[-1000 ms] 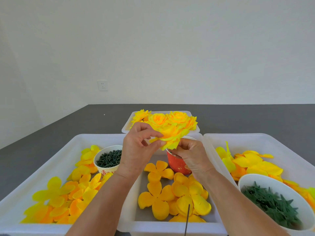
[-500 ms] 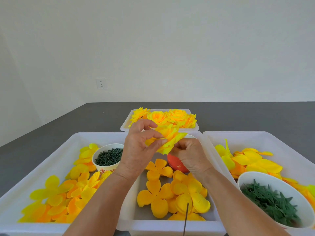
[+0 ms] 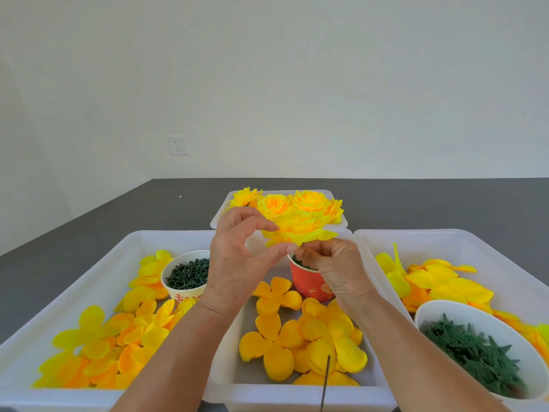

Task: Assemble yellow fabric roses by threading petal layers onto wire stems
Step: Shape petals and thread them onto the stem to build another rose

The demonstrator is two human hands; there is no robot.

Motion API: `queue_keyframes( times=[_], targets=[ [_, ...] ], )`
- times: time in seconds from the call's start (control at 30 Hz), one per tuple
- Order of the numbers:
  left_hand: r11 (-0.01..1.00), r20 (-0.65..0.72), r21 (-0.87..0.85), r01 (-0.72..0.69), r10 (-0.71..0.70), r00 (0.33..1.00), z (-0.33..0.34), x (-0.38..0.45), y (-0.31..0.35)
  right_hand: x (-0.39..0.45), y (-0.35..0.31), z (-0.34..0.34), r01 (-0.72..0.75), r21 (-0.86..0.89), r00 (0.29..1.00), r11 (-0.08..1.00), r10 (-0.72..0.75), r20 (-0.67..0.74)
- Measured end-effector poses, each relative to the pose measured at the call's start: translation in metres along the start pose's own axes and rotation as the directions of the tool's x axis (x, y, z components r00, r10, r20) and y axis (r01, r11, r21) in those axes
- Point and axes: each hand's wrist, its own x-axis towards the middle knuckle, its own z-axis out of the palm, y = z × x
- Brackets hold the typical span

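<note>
At the left edge of the dark worktop [image 3: 445, 203] I see a white tray [image 3: 89, 263] heaped with loose yellow petals [image 3: 98, 337], and a paper cup of dark green pegs [image 3: 187, 273] at its far right corner. Above the middle tray [image 3: 225, 379] my left hand [image 3: 234, 263] pinches the edge of the half-built rose [image 3: 300, 231] between thumb and forefinger, the other fingers curled apart, while my right hand [image 3: 335, 272] grips it from beneath, fingers bunched together, just over the red cup [image 3: 309, 285]; a thin wire [image 3: 325, 382] shows at the near edge. Finished roses [image 3: 309, 200] fill the far tray [image 3: 218, 221], and the right tray [image 3: 505, 263] holds more petals with a white bowl of green leaf pieces [image 3: 475, 355] at its near corner.
</note>
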Motion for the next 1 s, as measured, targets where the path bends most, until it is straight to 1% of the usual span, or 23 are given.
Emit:
queue_keyframes(
  times=[0.07, 0.13, 0.27, 0.37, 0.4, 0.47, 0.53, 0.6, 0.63, 0.7, 0.8, 0.87, 0.93, 1.0],
  targets=[
    [0.996, 0.035, 0.081, -0.031, 0.028, 0.999, 0.001, 0.000, -0.003, 0.000, -0.001, 0.000, 0.006, 0.008, 1.000, 1.000, -0.006, -0.006],
    [0.994, 0.034, 0.101, -0.040, 0.037, 0.999, 0.000, 0.000, -0.006, 0.000, -0.001, 0.000, 0.018, 0.026, 1.000, 0.999, -0.018, -0.002],
    [0.999, 0.030, 0.016, -0.051, 0.050, 0.998, -0.003, 0.000, -0.007, -0.001, 0.001, 0.001, 0.007, 0.029, 1.000, 1.000, -0.007, -0.004],
    [0.998, 0.015, -0.008, -0.067, 0.067, 0.998, -0.003, 0.001, -0.009, -0.001, 0.002, 0.002, 0.010, 0.045, 1.000, 0.999, -0.011, 0.026],
    [0.999, 0.003, -0.035, -0.037, 0.037, 0.999, -0.002, 0.001, -0.009, -0.001, 0.002, 0.002, 0.011, 0.052, 0.999, 0.999, -0.012, 0.034],
    [0.986, -0.010, -0.137, 0.096, -0.099, 0.995, -0.002, 0.000, -0.010, 0.001, 0.004, 0.001, 0.009, 0.074, 0.999, 0.997, -0.012, 0.041],
    [0.935, -0.002, -0.255, 0.248, -0.257, 0.966, -0.001, 0.001, -0.011, 0.002, 0.005, 0.001, 0.008, 0.091, 0.999, 0.996, -0.013, 0.047],
    [0.847, 0.034, -0.371, 0.381, -0.398, 0.917, -0.001, 0.002, -0.011, 0.003, 0.007, 0.002, 0.021, 0.071, 0.999, 0.997, -0.024, 0.047],
    [0.798, 0.064, -0.408, 0.443, -0.459, 0.886, -0.002, 0.003, -0.010, 0.003, 0.009, 0.002, 0.029, 0.057, 0.999, 0.998, -0.032, 0.040],
    [0.726, 0.126, -0.421, 0.543, -0.546, 0.828, -0.004, 0.004, -0.012, 0.003, 0.011, 0.003, 0.049, 0.032, 0.998, 0.998, -0.050, 0.028],
    [0.606, 0.261, -0.428, 0.671, -0.628, 0.733, -0.005, 0.004, -0.014, 0.004, 0.011, 0.003, 0.106, -0.012, 0.993, 0.994, -0.106, 0.055],
    [0.516, 0.317, -0.473, 0.714, -0.657, 0.684, -0.006, 0.004, -0.015, 0.004, 0.009, 0.003, 0.148, -0.019, 0.983, 0.989, -0.145, 0.110],
    [0.463, 0.333, -0.510, 0.725, -0.671, 0.663, -0.007, 0.005, -0.015, 0.002, 0.007, 0.003, 0.174, 0.035, 0.970, 0.984, -0.177, 0.169],
    [0.444, 0.336, -0.527, 0.725, -0.674, 0.658, -0.009, 0.007, -0.015, 0.000, 0.004, 0.004, 0.187, 0.073, 0.959, 0.980, -0.198, 0.203]
  ],
)
